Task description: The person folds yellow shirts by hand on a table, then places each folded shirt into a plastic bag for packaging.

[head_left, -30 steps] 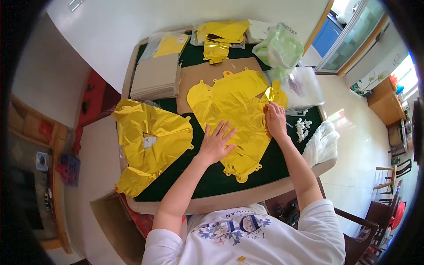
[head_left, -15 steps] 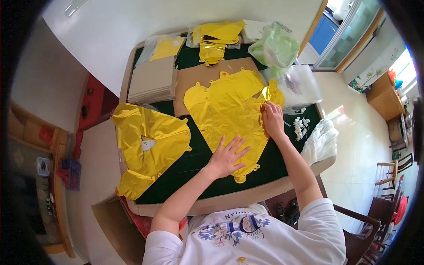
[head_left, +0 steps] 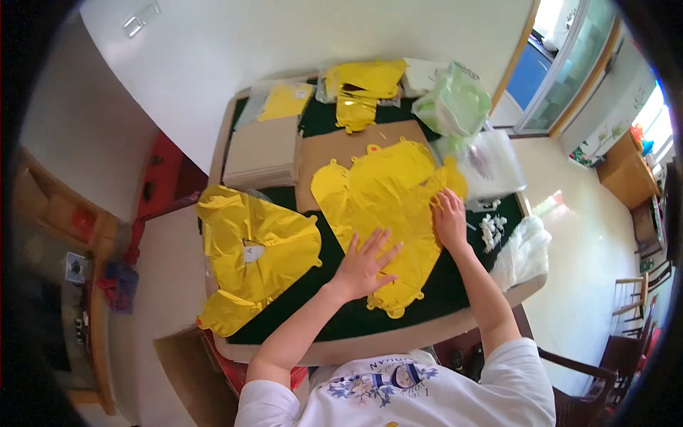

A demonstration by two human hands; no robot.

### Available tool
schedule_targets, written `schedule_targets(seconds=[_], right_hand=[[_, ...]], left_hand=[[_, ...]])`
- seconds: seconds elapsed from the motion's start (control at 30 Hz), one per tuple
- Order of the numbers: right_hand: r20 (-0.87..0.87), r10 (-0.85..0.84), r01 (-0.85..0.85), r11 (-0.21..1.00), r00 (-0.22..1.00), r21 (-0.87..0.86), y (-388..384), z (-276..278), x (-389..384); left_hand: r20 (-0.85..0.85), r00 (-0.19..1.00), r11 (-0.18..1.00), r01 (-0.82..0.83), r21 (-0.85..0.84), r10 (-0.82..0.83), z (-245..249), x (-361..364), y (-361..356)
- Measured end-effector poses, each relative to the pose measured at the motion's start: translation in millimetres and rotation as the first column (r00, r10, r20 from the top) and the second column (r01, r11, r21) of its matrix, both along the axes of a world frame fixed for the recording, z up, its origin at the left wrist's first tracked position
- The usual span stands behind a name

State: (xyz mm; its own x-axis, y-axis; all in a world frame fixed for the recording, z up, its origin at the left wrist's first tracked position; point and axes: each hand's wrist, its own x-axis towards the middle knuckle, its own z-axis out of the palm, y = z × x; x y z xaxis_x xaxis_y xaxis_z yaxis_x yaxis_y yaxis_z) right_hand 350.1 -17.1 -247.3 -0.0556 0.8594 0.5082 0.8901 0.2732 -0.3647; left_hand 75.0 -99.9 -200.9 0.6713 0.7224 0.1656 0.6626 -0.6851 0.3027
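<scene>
Table (head_left: 455,299) appears lower in view than before. On it lies yellow foil (head_left: 384,185), long axis far-to-near, narrow end towards the person. Left hand (head_left: 364,269) rests flat there, fingers spread, gripping nothing; right hand (head_left: 449,220) curls at its right edge, grip unclear.

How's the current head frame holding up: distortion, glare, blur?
Head view: strong fisheye, black corners, table's near edge bowed. Head view: window at right nearly blown out, bright reflection on the floor. Head view: central gold foil sheet looks flat yellow with faint creases; label on the left foil too soft and small to read.
</scene>
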Motion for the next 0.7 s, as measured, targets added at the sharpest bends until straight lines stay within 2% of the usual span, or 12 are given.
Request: schedule_targets(seconds=[0.1,0.2,0.3,0.4,0.5,0.6,0.7], right_hand=[[0.042,-0.104,0.098,0.988,0.994,0.12,-5.8,7.9,-1.4],[-0.082,-0.079,0.093,0.98,0.993,0.178,-11.6,16.3,0.8],[-0.131,-0.071,0.096,0.977,0.989,0.191,-10.7,12.2,3.6],[-0.191,-0.058,0.099,0.973,0.98,0.21,-10.5,12.1,4.3],[-0.24,-0.075,0.12,0.976,0.968,0.18,-10.3,10.9,7.3],[-0.26,-0.088,0.12,0.987,0.962,0.109,-11.9,14.9,5.9],[-0.267,-0.106,0.131,0.988,0.958,0.079,-10.8,16.6,4.6]], left_hand=[[0.066,0.988,0.976,-0.146,0.159,0.137,23.2,-30.6,45.5],[0.003,0.954,0.914,-0.288,0.286,0.3,39.0,-67.8,108.3],[0.025,0.888,0.843,-0.444,0.303,0.459,38.8,-111.7,189.6],[-0.118,0.845,0.827,-0.466,0.315,0.521,54.9,-134.0,264.3],[-0.226,0.703,0.738,-0.626,0.253,0.674,71.5,-134.7,324.7],[-0.214,0.599,0.628,-0.77,0.11,0.772,54.5,-135.3,378.1],[-0.212,0.593,0.623,-0.772,0.123,0.777,34.6,-119.5,406.9]])
